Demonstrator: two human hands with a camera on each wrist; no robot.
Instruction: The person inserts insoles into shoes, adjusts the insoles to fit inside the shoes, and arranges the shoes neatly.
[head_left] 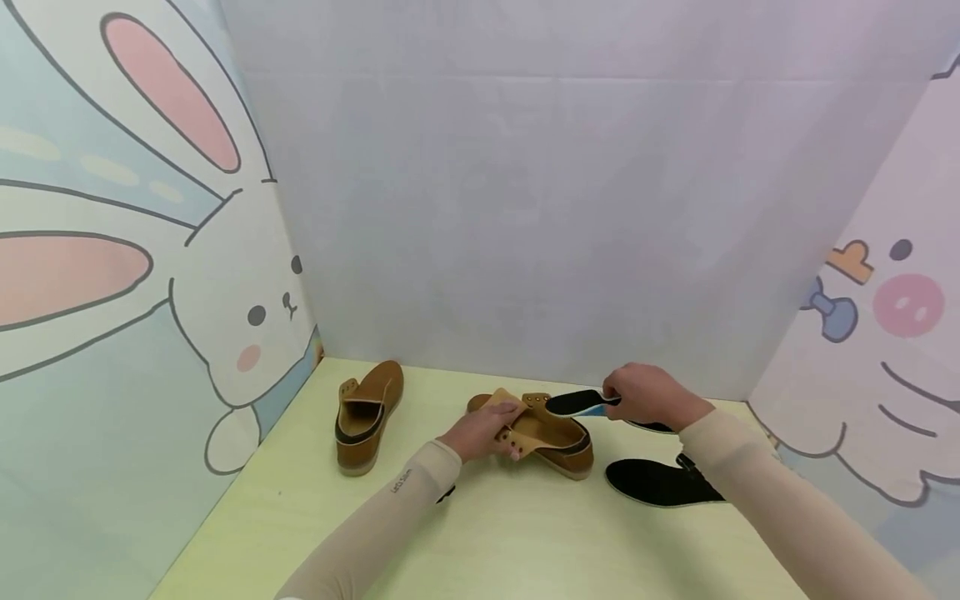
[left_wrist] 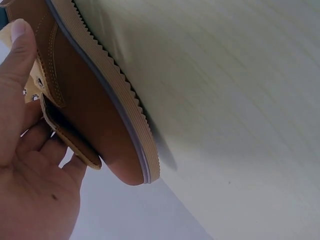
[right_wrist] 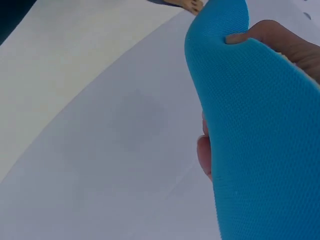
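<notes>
My left hand (head_left: 480, 432) grips the opened upper of a brown shoe (head_left: 576, 461), at its tongue (head_left: 504, 398) and eyelet flap. In the left wrist view the thumb lies on the tan leather, with fingers behind the loose flap (left_wrist: 75, 142); the shoe's toe (left_wrist: 127, 167) points away. My right hand (head_left: 648, 393) pinches an insole (head_left: 573, 403), black on top and bright blue underneath. Its front end hangs just above the shoe's heel opening in the head view. The right wrist view shows the blue underside (right_wrist: 260, 125) bent where a fingertip presses it.
A second brown shoe (head_left: 370, 417) stands at the left of the pale table (head_left: 510, 550), toe to the back wall. Another black insole (head_left: 660, 483) lies flat at the right, partly under the right forearm. Cartoon-printed panels (head_left: 247, 333) border both sides; a grey-white sheet (head_left: 525, 208) hangs behind.
</notes>
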